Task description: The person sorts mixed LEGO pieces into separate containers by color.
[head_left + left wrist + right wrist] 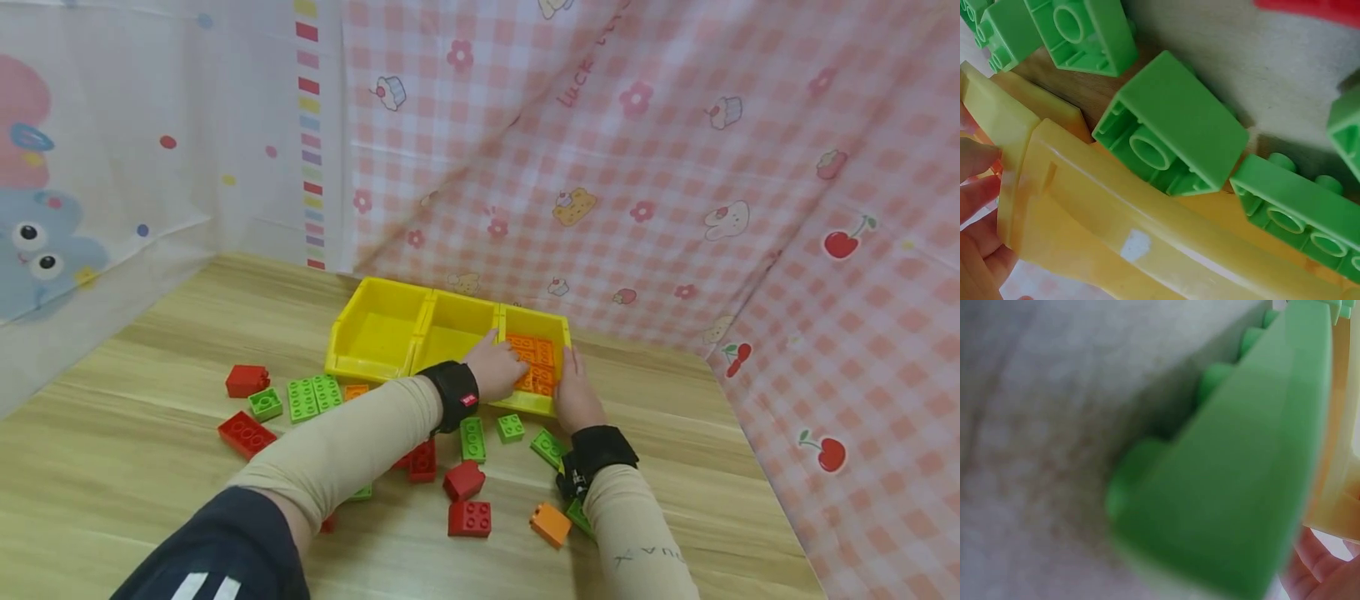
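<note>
A row of yellow bins (378, 329) stands against the back curtain, and the right-hand bin (527, 403) holds several orange bricks (534, 354). My left hand (495, 368) grips the wall between the middle and right bins, its fingers curled beside the orange bricks. Those fingers (982, 187) show at the edge of the yellow wall (1019, 156) in the left wrist view. On the outer right side of the same bin, my right hand (577, 396) rests with fingers extended along the wall. Part of that hand (1329, 572) appears below the bin's edge in the right wrist view.
Loose green bricks (472, 439) lie just in front of the bins. Red bricks (470, 518) and an orange brick (551, 525) are nearer me. More red (247, 381) and green bricks (303, 401) lie to the left. Patterned curtains (637, 167) rise behind and beside the table.
</note>
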{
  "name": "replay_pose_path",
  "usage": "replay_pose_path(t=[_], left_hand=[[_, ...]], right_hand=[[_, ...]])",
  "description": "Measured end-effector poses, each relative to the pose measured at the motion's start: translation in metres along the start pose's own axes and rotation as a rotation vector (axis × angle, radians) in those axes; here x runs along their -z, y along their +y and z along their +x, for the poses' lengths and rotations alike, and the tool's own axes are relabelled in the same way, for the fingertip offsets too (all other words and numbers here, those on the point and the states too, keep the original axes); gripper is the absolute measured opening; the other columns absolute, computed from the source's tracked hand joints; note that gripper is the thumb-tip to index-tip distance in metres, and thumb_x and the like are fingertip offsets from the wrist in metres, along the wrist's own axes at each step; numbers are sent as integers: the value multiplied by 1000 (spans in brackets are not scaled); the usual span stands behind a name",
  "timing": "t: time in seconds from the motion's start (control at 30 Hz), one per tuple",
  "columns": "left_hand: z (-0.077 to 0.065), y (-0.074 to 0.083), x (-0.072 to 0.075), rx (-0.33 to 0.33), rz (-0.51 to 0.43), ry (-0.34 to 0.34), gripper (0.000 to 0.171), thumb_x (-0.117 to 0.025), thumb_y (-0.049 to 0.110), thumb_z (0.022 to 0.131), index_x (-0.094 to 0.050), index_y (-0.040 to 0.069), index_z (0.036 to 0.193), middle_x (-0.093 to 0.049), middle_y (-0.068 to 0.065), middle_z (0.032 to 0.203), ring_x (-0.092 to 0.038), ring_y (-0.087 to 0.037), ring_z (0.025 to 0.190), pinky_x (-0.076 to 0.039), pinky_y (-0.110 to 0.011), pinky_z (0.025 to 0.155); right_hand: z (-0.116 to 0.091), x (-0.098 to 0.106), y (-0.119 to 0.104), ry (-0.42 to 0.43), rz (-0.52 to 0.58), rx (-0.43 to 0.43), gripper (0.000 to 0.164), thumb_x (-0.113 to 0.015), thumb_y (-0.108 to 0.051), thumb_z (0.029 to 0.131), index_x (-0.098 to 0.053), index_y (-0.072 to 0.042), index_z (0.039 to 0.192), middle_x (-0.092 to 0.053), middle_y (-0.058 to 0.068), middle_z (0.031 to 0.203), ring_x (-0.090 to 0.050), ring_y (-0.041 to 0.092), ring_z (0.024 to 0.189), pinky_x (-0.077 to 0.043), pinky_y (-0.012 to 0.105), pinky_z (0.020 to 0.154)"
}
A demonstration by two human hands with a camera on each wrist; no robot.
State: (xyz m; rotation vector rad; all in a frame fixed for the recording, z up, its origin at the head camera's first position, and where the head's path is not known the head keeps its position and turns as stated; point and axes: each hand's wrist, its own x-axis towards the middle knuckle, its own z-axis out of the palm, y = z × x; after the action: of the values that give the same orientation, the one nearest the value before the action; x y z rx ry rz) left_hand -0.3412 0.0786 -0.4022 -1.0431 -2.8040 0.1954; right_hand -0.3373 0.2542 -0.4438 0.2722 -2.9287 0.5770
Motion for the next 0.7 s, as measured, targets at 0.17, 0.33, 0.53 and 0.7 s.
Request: replay_pose_path(t=[0.17, 0.33, 0.53, 0.7], left_hand=[[-10, -7, 5, -49, -28, -11, 25, -56, 19, 91, -65, 17, 114, -65, 0, 106, -55, -19, 107, -29, -50, 101], [-41, -23, 26, -111, -127, 28, 27, -58, 18, 91, -62, 10, 116, -64, -4, 106, -59, -19, 97, -44, -38, 87], [-101, -58, 39, -76, -153, 46, 20, -60, 16, 90, -65, 6, 106, -63, -5, 93, -60, -19, 81, -48, -31, 71], [-152, -89, 28, -20, -146, 20, 12, -65, 15, 87, -66, 6, 94, -64, -5, 83, -60, -20, 73, -48, -33, 66]], right_hand=[[1, 0, -1, -18, 16, -16, 58, -40, -2, 95, -13, 3, 147, -13, 23, 150, -42, 39, 121, -43, 48, 89], [3, -4, 3, -19, 8, -19, 60, -40, -4, 96, -11, 1, 147, -10, 21, 151, -55, 39, 102, -47, 47, 78], [4, -4, 3, -24, 0, 2, 60, -39, -3, 95, -9, 2, 147, -9, 22, 151, -56, 40, 100, -47, 47, 77], [2, -3, 0, -51, 15, -4, 61, -38, -3, 95, -7, 3, 147, -6, 22, 152, -54, 41, 103, -45, 48, 80]])
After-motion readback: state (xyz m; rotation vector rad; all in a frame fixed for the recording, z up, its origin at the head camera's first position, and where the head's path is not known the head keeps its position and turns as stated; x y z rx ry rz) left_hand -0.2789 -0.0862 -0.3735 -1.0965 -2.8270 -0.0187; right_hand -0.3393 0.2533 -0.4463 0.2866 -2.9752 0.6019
